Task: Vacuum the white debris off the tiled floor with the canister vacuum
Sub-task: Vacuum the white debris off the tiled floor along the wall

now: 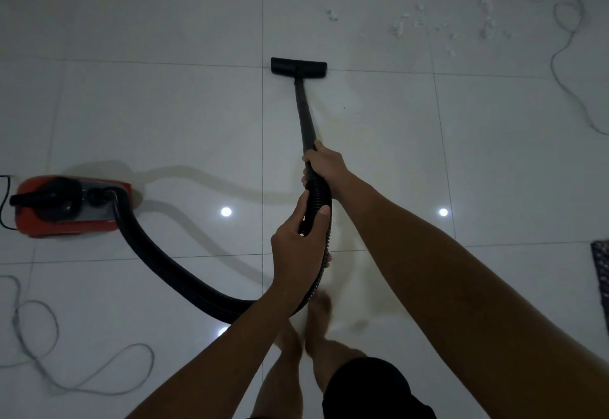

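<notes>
Both hands are on the vacuum: the right hand [324, 163] is wrapped round the black wand [304, 112] where it meets the ribbed hose [171, 270], and the left hand [296, 244] grips the hose just below it. The floor head [298, 66] sits flat on the tiled floor [164, 115] in the upper middle of the frame. The white debris [438, 23] lies scattered at the upper right, well apart from the head. I'd swing the wand rightward and push forward, keeping the head flat, in slow overlapping passes. Mind the grey cord [566, 43] looping at the far right. The red canister [66, 204] at the left may need to be pulled along.
</notes>
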